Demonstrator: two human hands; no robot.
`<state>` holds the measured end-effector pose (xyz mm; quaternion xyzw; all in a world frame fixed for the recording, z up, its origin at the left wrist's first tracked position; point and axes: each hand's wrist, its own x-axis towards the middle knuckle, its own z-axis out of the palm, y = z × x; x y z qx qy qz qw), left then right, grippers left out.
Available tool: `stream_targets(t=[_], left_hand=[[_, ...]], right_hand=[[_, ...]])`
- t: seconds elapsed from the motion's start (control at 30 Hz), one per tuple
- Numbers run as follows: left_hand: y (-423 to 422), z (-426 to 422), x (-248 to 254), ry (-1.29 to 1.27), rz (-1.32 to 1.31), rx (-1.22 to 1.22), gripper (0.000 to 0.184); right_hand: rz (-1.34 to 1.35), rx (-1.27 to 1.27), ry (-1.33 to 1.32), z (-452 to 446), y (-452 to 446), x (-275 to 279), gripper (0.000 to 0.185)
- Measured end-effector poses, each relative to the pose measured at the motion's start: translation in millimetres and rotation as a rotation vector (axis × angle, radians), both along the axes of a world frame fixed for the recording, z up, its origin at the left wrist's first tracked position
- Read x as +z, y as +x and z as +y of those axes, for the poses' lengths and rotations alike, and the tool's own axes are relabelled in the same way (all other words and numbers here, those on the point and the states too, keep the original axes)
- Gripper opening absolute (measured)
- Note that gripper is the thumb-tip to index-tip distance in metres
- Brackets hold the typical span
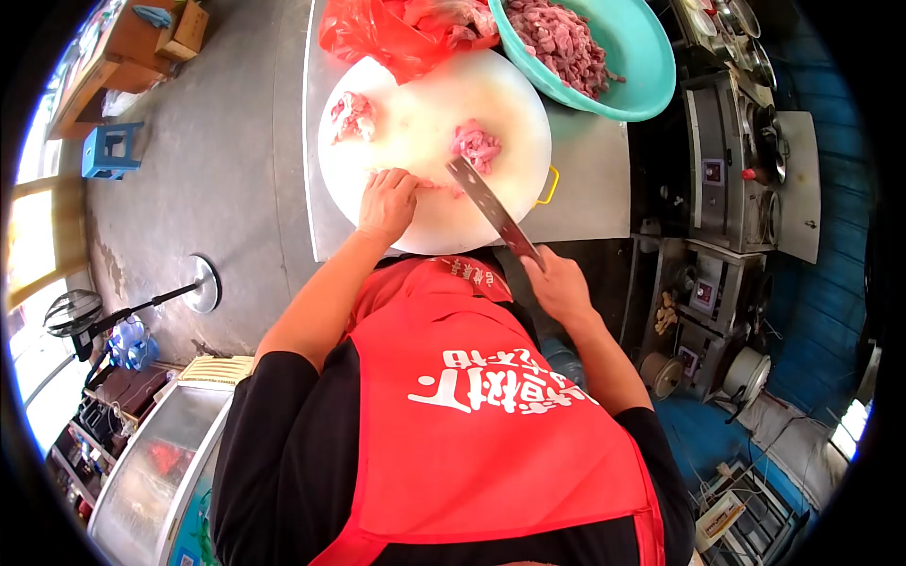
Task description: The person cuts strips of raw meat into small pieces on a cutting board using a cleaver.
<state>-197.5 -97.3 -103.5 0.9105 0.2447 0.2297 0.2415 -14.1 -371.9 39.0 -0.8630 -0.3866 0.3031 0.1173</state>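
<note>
My right hand is closed round the handle of a cleaver, whose blade slants up and left over the round white cutting board. The fingers of my left hand are curled and pressed down on the board at the left end of a thin strip of raw meat. A small pile of cut meat lies just above the blade tip. Toward the board's upper left sits a fattier chunk of meat.
A green basin of meat strips stands at the board's upper right, and a red plastic bag overlaps its top edge. The metal table extends right. Left are a blue stool, a fan and a glass-topped freezer.
</note>
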Motion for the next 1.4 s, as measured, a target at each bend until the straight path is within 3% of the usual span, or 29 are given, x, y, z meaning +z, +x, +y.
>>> stream_targets(t=[0.3, 0.57, 0.63, 0.77, 0.83, 1.03, 1.17, 1.37, 1.4], left_hand=[[5, -5, -5, 0.064, -0.019, -0.026, 0.021], [-1, 1, -12, -0.018, -0.061, -0.026, 0.020], [-6, 3, -4, -0.062, -0.019, -0.096, 0.017], [-9, 6, 13, -0.098, -0.071, -0.037, 0.015], [-11, 14, 14, 0.043, -0.003, 0.047, 0.015], [-16, 19, 6, 0.111, 0.153, 0.004, 0.015], [-22, 19, 7, 0.067, 0.123, 0.035, 0.014], [-34, 28, 14, 0.103, -0.044, 0.078, 0.014], [-35, 30, 9, -0.036, -0.023, 0.172, 0.012]], right_hand=[[-0.149, 0.242, -0.035, 81, -29, -25, 0.025], [-0.135, 0.198, -0.224, -26, 13, -22, 0.028], [0.021, 0.074, -0.276, -36, 19, -6, 0.031], [0.016, 0.016, -0.106, -7, -2, 9, 0.031], [-0.111, 0.121, -0.026, 17, -19, -3, 0.029], [-0.075, 0.204, 0.003, 79, -48, -21, 0.027], [-0.060, 0.201, -0.097, 43, -38, -42, 0.028], [0.087, 0.104, -0.263, -19, -3, -16, 0.031], [0.100, 0.105, -0.257, -15, 0, -15, 0.034]])
